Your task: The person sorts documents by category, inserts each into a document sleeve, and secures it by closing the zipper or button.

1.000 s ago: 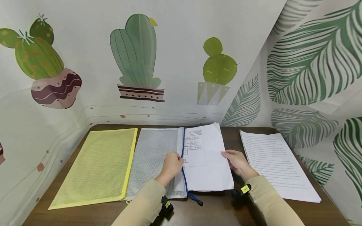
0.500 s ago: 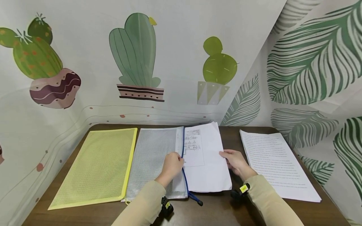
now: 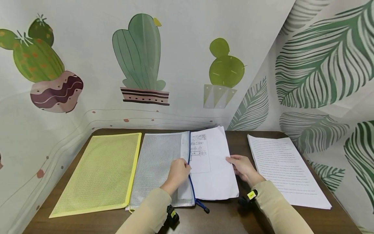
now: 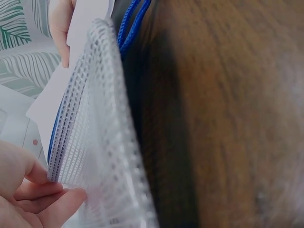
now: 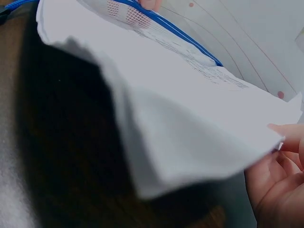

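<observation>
A see-through mesh zipper pouch (image 3: 157, 152) with a blue zipper lies mid-table. My left hand (image 3: 177, 172) pinches its edge at the zipper side; in the left wrist view the fingers (image 4: 66, 204) curl round the mesh and the mouth stands lifted. A stack of white paper (image 3: 219, 177), its top sheet printed with a line drawing, reaches into that mouth from the right. The stack's inner part is hidden under the pouch's edge strip. My right hand (image 3: 243, 167) pinches the stack's right edge, thumb on top, and the sheets (image 5: 180, 109) sag in the right wrist view.
A yellow mesh pouch (image 3: 99, 172) lies flat at the left, right beside the clear one. On the right lies another stack of printed paper (image 3: 286, 169). The blue zipper cord (image 3: 201, 205) hangs toward the front of the brown table (image 3: 222, 217). A patterned curtain rises behind.
My right hand has moved slightly left with the paper stack, and the sheets sit a little deeper in the clear pouch. My left hand stays at the pouch's edge.
</observation>
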Action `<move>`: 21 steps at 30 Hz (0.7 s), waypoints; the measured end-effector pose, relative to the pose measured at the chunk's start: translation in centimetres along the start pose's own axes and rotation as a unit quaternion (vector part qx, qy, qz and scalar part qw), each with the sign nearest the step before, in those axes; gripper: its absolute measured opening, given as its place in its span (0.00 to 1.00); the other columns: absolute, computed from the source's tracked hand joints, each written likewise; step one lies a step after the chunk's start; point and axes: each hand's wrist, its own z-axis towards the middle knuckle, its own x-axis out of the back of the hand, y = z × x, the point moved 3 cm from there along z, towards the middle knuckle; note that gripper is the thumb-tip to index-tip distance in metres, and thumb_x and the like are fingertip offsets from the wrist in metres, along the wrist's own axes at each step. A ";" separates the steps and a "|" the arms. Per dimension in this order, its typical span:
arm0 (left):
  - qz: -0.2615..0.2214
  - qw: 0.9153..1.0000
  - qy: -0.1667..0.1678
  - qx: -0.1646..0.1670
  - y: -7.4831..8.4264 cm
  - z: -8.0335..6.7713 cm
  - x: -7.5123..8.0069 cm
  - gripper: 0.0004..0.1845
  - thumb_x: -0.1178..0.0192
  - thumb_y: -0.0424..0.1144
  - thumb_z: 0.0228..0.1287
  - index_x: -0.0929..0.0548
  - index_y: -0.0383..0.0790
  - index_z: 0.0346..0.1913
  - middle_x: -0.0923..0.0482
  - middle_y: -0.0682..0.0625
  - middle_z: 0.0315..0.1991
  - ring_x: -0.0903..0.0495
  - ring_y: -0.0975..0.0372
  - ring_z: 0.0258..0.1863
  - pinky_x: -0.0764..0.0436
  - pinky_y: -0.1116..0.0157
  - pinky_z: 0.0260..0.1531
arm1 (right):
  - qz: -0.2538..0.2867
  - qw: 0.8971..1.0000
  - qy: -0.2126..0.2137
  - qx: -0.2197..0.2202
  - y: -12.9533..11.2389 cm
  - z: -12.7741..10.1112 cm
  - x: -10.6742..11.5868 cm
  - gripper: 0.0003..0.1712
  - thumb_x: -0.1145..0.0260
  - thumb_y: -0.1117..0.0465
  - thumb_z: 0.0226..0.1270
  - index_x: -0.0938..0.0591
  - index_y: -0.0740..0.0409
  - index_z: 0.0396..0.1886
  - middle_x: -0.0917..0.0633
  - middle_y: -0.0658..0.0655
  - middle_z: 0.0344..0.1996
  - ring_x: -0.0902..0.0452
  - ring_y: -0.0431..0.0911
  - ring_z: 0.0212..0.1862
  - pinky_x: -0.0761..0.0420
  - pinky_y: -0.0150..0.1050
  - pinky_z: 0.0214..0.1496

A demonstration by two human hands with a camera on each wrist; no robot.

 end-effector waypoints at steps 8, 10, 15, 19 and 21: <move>-0.001 1.000 -0.009 -0.011 -0.2 0.1 -0.2 0.16 0.49 0.28 0.59 0.33 0.43 0.15 0.40 0.55 0.12 0.40 0.67 0.11 0.41 0.74 0.10 | -0.002 1.000 0.004 0.001 0.0 0.1 -0.4 0.29 0.37 0.59 0.64 0.30 0.72 0.60 0.16 0.49 0.26 0.19 0.39 0.27 0.18 0.36 0.30; 0.004 1.000 -0.006 -0.014 -0.2 0.1 -0.2 0.16 0.48 0.28 0.59 0.33 0.43 0.15 0.40 0.55 0.13 0.40 0.67 0.11 0.41 0.74 0.11 | 0.000 1.000 0.001 0.004 0.0 0.1 -0.4 0.30 0.37 0.59 0.64 0.31 0.73 0.60 0.16 0.50 0.26 0.19 0.39 0.28 0.17 0.36 0.31; 0.018 1.000 -0.002 -0.023 -0.2 0.1 -0.3 0.17 0.48 0.28 0.58 0.35 0.43 0.14 0.40 0.55 0.13 0.39 0.66 0.12 0.40 0.73 0.11 | -0.004 1.000 -0.005 0.010 -0.2 -0.2 -0.5 0.32 0.35 0.57 0.62 0.30 0.73 0.59 0.16 0.50 0.26 0.19 0.39 0.28 0.17 0.36 0.32; 0.021 0.999 -0.008 -0.025 -0.1 0.0 -0.4 0.18 0.49 0.28 0.58 0.37 0.44 0.13 0.40 0.55 0.13 0.40 0.66 0.12 0.40 0.73 0.11 | -0.013 1.000 -0.011 0.017 -0.4 -0.2 -0.7 0.32 0.34 0.56 0.61 0.29 0.74 0.58 0.15 0.51 0.27 0.19 0.40 0.27 0.17 0.37 0.31; 0.024 0.999 -0.010 -0.027 -0.1 0.0 -0.4 0.18 0.49 0.28 0.58 0.37 0.45 0.13 0.40 0.55 0.13 0.39 0.66 0.12 0.40 0.73 0.11 | -0.013 1.000 -0.009 0.013 -0.5 -0.1 -0.8 0.31 0.35 0.56 0.61 0.28 0.73 0.58 0.15 0.51 0.27 0.19 0.40 0.28 0.17 0.38 0.32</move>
